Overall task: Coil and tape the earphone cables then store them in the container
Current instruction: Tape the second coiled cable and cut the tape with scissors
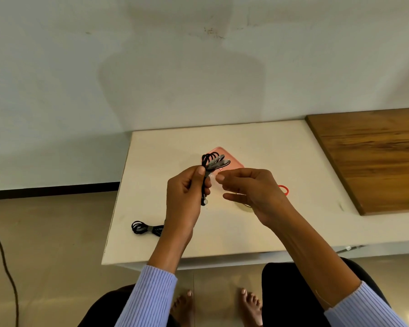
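A coiled black earphone cable [209, 166] is held upright above the white table [281, 149], gripped at its middle by the curled fingers and thumb of the left hand [185, 197]; its loops fan out at the top and an earbud end hangs below the fist. A strip of clear, glossy tape [212, 179] is pinched between thumb and forefinger of the right hand [248, 192] and appears to be drawn against the bundle, so the taping step is judged to be in hand. Next, the strip would need wrapping snugly round the waist of the coil. A second black coil [147, 227] (already banded, it seems) lies on the table near the left wrist. The pink, translucent plastic container [234, 162] sits flat behind the hands.
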Demonstrator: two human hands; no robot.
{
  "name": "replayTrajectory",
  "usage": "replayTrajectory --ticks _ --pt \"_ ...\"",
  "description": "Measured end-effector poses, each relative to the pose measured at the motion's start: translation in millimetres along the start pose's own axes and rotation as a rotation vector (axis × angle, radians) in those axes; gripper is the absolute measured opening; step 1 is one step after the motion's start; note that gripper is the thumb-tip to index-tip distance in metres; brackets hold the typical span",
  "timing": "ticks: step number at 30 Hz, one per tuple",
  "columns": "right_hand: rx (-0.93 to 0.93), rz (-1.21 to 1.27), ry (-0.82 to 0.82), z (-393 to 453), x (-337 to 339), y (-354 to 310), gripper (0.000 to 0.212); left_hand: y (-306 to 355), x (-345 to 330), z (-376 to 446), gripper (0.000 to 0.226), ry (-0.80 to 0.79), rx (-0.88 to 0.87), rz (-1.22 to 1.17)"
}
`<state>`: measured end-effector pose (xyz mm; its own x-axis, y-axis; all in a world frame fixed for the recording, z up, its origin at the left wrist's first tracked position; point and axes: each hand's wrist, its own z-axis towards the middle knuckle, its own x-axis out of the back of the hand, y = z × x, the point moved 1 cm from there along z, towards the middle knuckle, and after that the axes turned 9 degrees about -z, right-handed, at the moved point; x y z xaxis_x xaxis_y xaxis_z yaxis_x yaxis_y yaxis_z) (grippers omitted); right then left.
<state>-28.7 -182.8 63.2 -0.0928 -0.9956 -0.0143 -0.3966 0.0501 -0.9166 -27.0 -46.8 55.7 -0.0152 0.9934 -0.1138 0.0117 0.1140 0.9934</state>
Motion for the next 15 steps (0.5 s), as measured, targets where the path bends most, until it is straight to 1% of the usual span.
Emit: replayTrajectory --ticks 2,4,7,10,13,15 --pt "0.015 0.018 -0.028 0.9 1.6 1.2 0.012 2.5 0.7 0.6 0.028 -0.03 0.041 -0.065" --pt "0.018 0.029 -0.098 1.5 1.0 3.4 0.015 4.4 2.7 1.3 0.029 -0.105 0.081 -0.098" --pt "-0.001 0.053 -0.232 3.0 0.9 7.8 0.019 6.7 8.8 1.6 0.029 -0.228 0.096 -0.054" --pt "0.032 0.036 -0.298 2.9 2.9 9.3 0.021 11.5 11.7 0.1 0.028 -0.315 0.111 -0.028" --pt "0.095 0.063 -0.384 -1.3 1.2 8.3 0.017 14.6 12.9 0.5 0.041 -0.348 0.222 -0.13" --pt "0.118 0.105 -0.432 -4.1 -0.4 7.1 0.016 17.0 13.0 1.0 0.042 -0.37 0.282 -0.193"
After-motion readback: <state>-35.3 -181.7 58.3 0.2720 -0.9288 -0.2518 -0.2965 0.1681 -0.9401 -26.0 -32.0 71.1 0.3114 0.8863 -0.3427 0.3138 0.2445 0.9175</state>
